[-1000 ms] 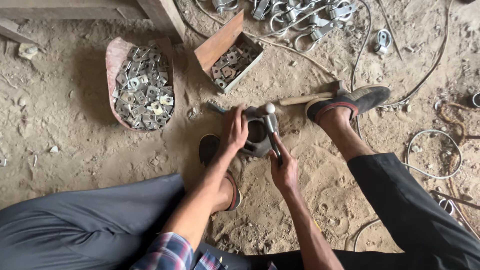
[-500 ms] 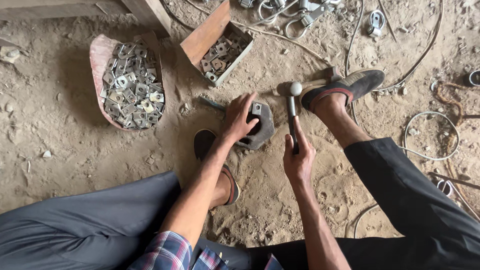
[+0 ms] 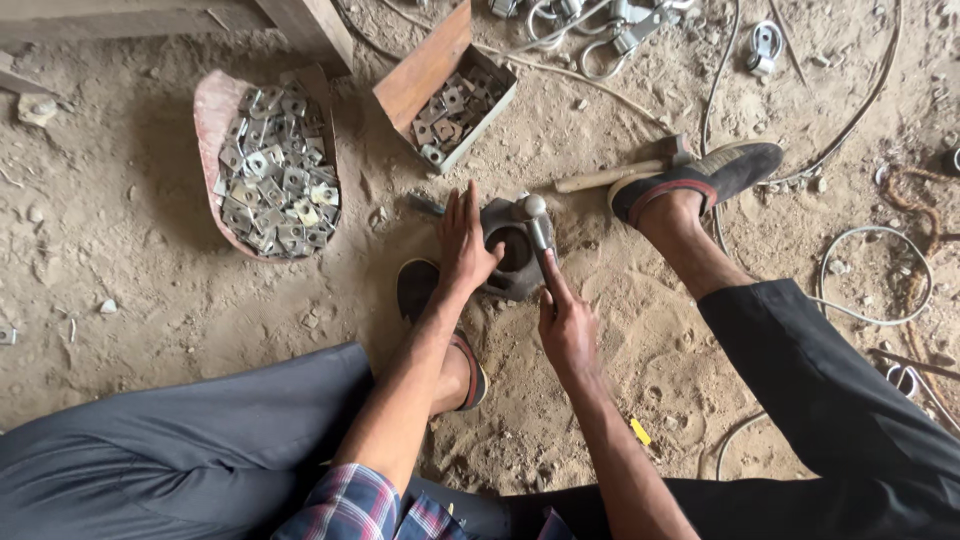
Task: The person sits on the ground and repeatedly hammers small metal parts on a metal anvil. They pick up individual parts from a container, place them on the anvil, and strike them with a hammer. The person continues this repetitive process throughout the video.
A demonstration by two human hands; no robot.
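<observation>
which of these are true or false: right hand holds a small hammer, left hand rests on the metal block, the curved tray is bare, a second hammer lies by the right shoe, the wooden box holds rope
1. The right hand holds a small hammer. True.
2. The left hand rests on the metal block. True.
3. The curved tray is bare. False: it is heaped with square metal plates.
4. A second hammer lies by the right shoe. True.
5. The wooden box holds rope. False: it holds small metal pieces.
</observation>
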